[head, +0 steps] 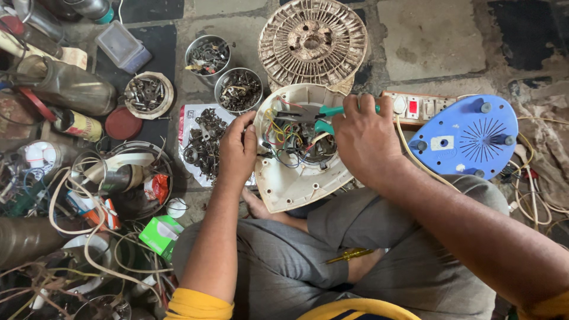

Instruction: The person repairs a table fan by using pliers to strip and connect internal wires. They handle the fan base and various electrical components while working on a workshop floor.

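A person sits cross-legged on the floor (438, 35) with a white housing (284, 184) propped against the knees, its open side up and a tangle of coloured wires (290, 139) showing inside. The left hand (237, 151) grips the housing's left rim, fingers curled over the edge toward the wires. The right hand (364, 139) is closed around green-handled pliers (326, 115) whose tips point into the wiring — the jaws themselves are hidden among the wires.

Just beyond the housing lies a round slotted grille (313, 41), and to the right of the right hand a white power strip (418, 106) beside a blue cover (468, 137) with radial slots. Left of the housing a heap of small metal parts (204, 145) rests on a plastic sheet, with two tins (237, 89) of hardware and a shallow dish (148, 95) of screws behind it. A yellow-handled tool (349, 256) lies on the person's lap. Bottles, cables and a green box (161, 234) crowd the floor's left edge.
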